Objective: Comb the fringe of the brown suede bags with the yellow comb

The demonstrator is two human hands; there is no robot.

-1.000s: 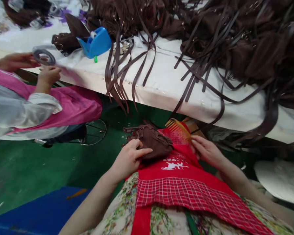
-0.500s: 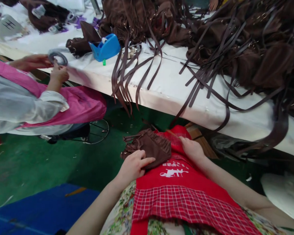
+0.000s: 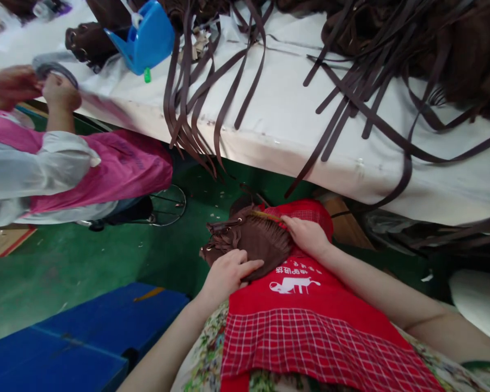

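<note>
A small brown suede bag with fringe (image 3: 258, 242) lies on my lap over a red apron (image 3: 306, 305). My left hand (image 3: 227, 272) presses down on the bag's near edge, fingers closed over it. My right hand (image 3: 307, 235) grips an orange comb (image 3: 266, 216), whose teeth lie across the fringe at the bag's top edge. Only a short length of the comb shows past my fingers.
A white-covered table (image 3: 294, 136) runs across the top, piled with brown straps (image 3: 196, 98) that hang over its edge, and a blue tape dispenser (image 3: 145, 38). At left a person in a pink apron (image 3: 106, 169) holds a tape roll (image 3: 51, 71). Green floor and a blue mat (image 3: 65, 343) lie below.
My right hand has brought the comb down from beside my knee onto the bag's fringe. My left hand stays on the bag. The view has tilted downward.
</note>
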